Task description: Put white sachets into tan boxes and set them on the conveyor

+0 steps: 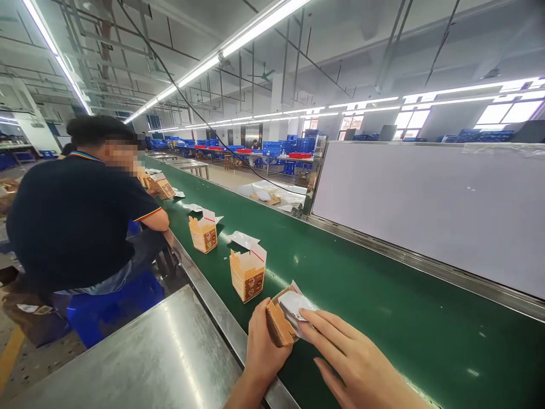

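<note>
Lowest in the frame, right of centre, the right hand (pixel 351 349) reached over the green belt (pixel 409 324), while the left hand (pixel 264 345) clasped a tilted, open carton (pixel 279 328). Two upright cartons (pixel 247 278) stood nearer the centre. The right fingertips (pixel 305 313) touched a white packet (pixel 292 301) at the carton's mouth; a crooked push, I judged, could have snagged it and crumpled the cardboard.
</note>
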A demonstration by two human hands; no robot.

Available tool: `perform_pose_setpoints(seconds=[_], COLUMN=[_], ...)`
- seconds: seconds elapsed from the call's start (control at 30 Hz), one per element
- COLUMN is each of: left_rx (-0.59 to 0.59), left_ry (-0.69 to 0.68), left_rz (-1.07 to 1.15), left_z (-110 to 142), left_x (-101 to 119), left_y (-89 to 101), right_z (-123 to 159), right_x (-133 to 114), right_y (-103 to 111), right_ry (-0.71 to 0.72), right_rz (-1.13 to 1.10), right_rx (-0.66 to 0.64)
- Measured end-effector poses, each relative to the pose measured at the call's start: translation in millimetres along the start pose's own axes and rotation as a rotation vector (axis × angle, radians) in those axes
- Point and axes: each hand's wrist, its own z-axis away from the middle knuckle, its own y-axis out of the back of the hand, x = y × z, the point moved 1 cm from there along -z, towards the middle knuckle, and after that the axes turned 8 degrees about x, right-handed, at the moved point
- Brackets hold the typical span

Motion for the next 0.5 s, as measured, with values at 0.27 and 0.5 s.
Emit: perform_pose_setpoints(seconds=[0.27,0.5], left_rx=[-0.095,-0.205], left_ry=[-0.109,-0.451], left_rz=[-0.077,-0.036], left_z=[6,15], left_x=[10,20], left_y=[-1.6,-5.1], right_z=[-13,3], right_x=[-18,-11], right_y=[16,-19], right_ry=[-0.112,-0.280], right_rz=[-0.014,-0.376], right_rx=[-0.341,-0.610])
